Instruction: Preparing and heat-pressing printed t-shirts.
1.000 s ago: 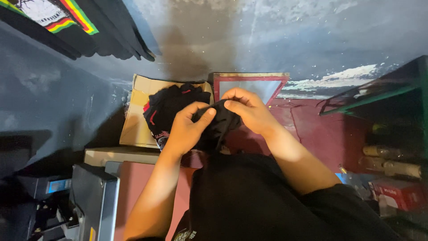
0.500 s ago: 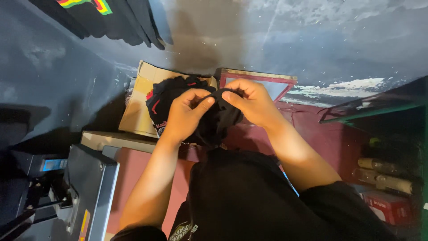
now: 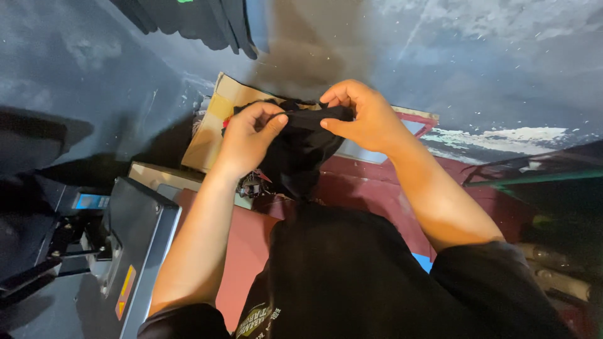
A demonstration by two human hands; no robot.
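Your left hand [image 3: 248, 135] and right hand [image 3: 364, 116] cover top edge of black garment [image 3: 301, 147]; fingertips buried in fabric, exact grip unclear. Garment's lower part merges with your black shirt [image 3: 352, 276], boundary unreadable. Cardboard box [image 3: 213, 119] mostly hidden behind garment and left hand, contents barely visible. Hanging dark clothes [image 3: 201, 19] cut off by top edge. Press machine [image 3: 135, 238] cut off at bottom and left. Shelf [image 3: 553, 182] at right dark, items on it too blurred to identify.
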